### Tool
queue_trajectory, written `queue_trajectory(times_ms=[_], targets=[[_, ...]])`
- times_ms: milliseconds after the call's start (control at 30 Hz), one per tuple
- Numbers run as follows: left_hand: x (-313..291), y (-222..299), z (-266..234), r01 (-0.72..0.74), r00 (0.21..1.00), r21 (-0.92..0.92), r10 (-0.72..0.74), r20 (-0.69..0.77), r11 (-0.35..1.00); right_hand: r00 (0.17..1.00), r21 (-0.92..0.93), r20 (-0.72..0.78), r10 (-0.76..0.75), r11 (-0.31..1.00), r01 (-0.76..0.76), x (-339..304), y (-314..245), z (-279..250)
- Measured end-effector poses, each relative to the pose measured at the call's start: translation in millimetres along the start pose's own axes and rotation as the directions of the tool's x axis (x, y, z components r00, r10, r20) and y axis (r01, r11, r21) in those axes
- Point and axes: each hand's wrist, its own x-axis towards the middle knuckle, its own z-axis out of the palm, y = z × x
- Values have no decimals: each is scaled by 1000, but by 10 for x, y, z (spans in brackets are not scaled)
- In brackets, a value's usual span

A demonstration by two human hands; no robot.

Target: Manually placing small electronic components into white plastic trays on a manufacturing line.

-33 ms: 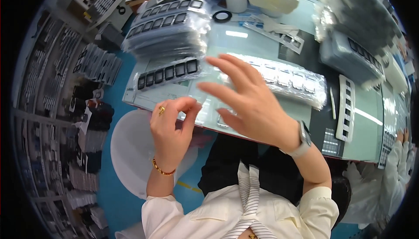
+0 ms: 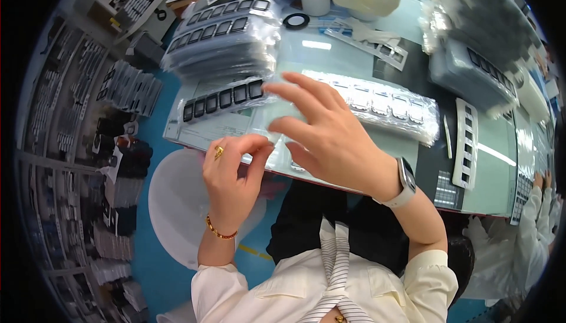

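Observation:
My left hand [image 2: 231, 161] is over the table's near edge, thumb and forefinger pinched together; whatever lies between the tips is too small or too clear to make out. Up and to its right, my right hand [image 2: 330, 128] hovers with fingers spread and nothing visibly held. A faint, see-through blur shows between the two hands. Just beyond them lies a clear plastic tray of black square frames [image 2: 225, 98]. To the right of my right fingers sits another clear, wrapped tray of pale, silvery frames [image 2: 386, 105]. A small frame on the glass tabletop is partly hidden beneath my right hand.
Stacked wrapped trays [image 2: 221, 40] stand at the far left, and a bagged pile [image 2: 474, 72] at the far right. A white slotted strip [image 2: 466, 143] and a thin pen-like tool [image 2: 448, 136] lie rightward. A white bin [image 2: 177, 205] stands below the table's left edge.
My right hand has shifted slightly left, its fingers a little more curled and the wrist turned. The left hand keeps its pinch almost in place. The view has moved slightly.

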Motion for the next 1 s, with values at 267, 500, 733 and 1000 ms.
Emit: queue_trajectory(times_ms=[267,500,733,1000], targets=[[-332,-448,372,153,975,-48,-142,173,987,993,-2,-36,112,994,-112,-142,-30,-951],[-841,-641,762,175,925,66,-187,330,982,962,-72,17,273,960,-271,-596,36,-1248],[-853,-638,799,179,932,47,-185,312,983,896,-72,95,433,901,-428,-1134,140,-1257],[-810,-200,1028,46,957,-60,-27,288,997,805,-171,111,583,809,-563,-1619,210,-973]])
